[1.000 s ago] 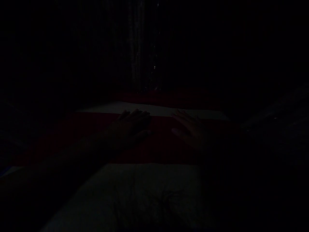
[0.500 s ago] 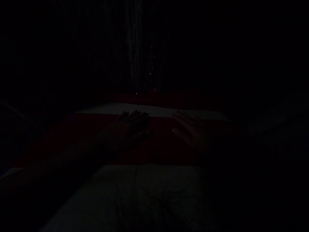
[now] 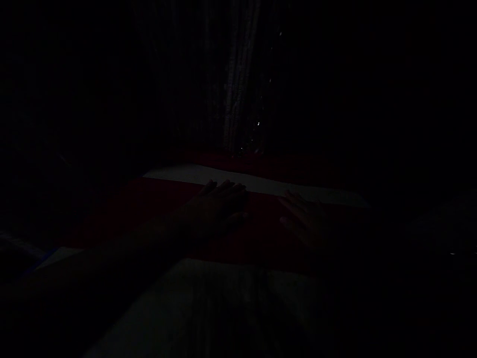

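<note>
Left hand: we see our left hand [image 3: 219,206] lying flat, fingers spread and palm down, on the red band [image 3: 156,214] of cloth.
Right hand: our right hand [image 3: 307,221] lies flat just beside it, fingers apart, holding nothing; the dark hides its wrist.
Step in hand: we judge this as pressing or smoothing the cloth, both palms bearing down together.
Next move: by our reading, it calls for an even outward sweep, hands kept flat to avoid creasing.
Cloth: the red band runs left to right across our view, its long axis crosswise to our arms, between a pale strip [image 3: 208,175] beyond the fingertips and a pale panel [image 3: 223,303] nearer us.
Beyond: a dim curtain [image 3: 238,99] hangs behind; all else is lost in darkness.
</note>
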A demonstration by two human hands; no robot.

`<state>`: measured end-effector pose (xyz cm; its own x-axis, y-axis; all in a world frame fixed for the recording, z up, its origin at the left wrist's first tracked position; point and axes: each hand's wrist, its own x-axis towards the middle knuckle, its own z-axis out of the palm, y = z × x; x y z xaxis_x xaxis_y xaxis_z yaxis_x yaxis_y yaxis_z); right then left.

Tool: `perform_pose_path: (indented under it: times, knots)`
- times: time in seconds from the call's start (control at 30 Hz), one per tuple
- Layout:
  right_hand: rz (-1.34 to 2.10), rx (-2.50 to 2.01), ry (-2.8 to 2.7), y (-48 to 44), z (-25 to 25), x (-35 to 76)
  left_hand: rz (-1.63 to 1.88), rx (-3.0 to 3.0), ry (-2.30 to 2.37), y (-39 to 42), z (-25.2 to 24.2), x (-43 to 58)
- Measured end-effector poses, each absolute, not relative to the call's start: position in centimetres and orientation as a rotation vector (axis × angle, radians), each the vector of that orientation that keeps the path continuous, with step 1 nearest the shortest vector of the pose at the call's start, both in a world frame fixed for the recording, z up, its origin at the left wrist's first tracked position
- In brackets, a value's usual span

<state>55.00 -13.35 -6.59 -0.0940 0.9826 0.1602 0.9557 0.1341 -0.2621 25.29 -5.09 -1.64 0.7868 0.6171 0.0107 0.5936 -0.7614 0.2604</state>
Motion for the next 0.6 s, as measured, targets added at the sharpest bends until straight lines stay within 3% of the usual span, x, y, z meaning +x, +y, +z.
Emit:
perform_pose_path:
  times: [0.6]
  knots:
    - [0.181,-1.994,-2.161,-12.7,-6.4,55.79,0.099,2.749,1.02,-4.73,-2.45,25.46]
